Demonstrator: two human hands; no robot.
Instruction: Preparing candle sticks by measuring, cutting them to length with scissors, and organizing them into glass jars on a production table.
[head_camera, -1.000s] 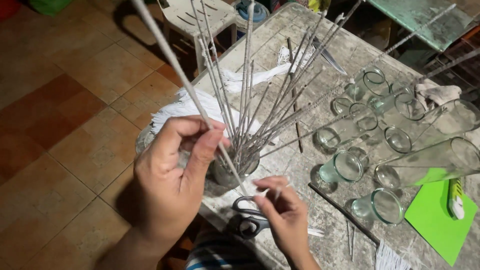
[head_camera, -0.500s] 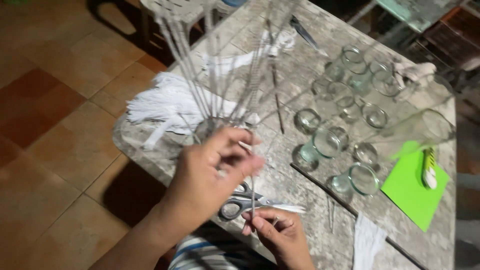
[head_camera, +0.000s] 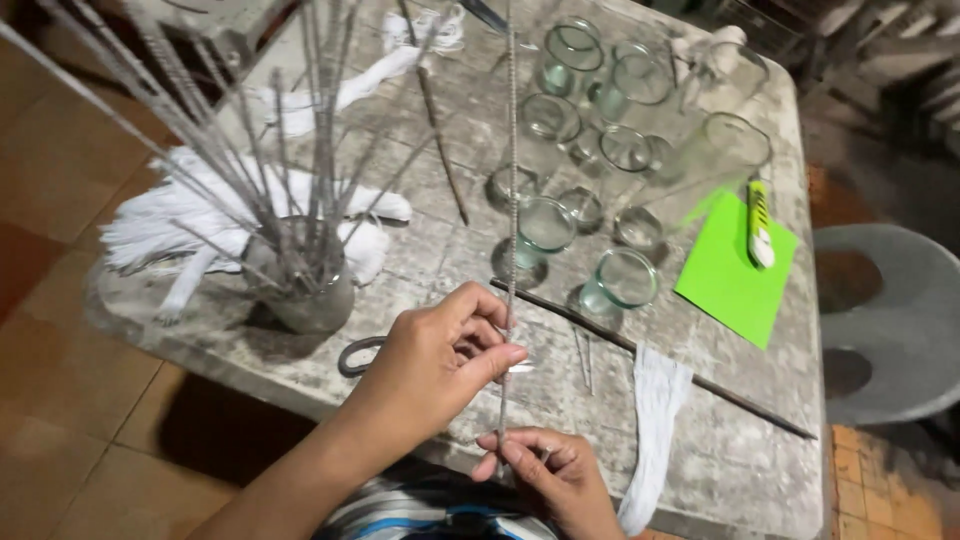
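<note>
My left hand (head_camera: 440, 360) pinches a long thin grey stick (head_camera: 511, 200) partway up its length, over the near edge of the worn table (head_camera: 720, 440). My right hand (head_camera: 555, 475) grips the same stick at its lower end, close to my body. The stick stands nearly upright and runs up past the glass jars. A jar (head_camera: 300, 290) at the left holds several more such sticks fanned out. Scissors (head_camera: 360, 355) lie half hidden under my left hand.
Several empty glass jars (head_camera: 600, 150) stand mid-table. A green paper sheet (head_camera: 735, 265) with a yellow-white tube (head_camera: 760, 220) lies right. White string bundles (head_camera: 165, 225) lie left, a white strip (head_camera: 650, 430) near. A long dark rod (head_camera: 650, 355) crosses the table. A grey chair (head_camera: 890, 320) stands right.
My left hand left the jar of sticks and came toward me with one stick. My right hand took its lower end. The view shifted left, so the jars now sit to the right.
</note>
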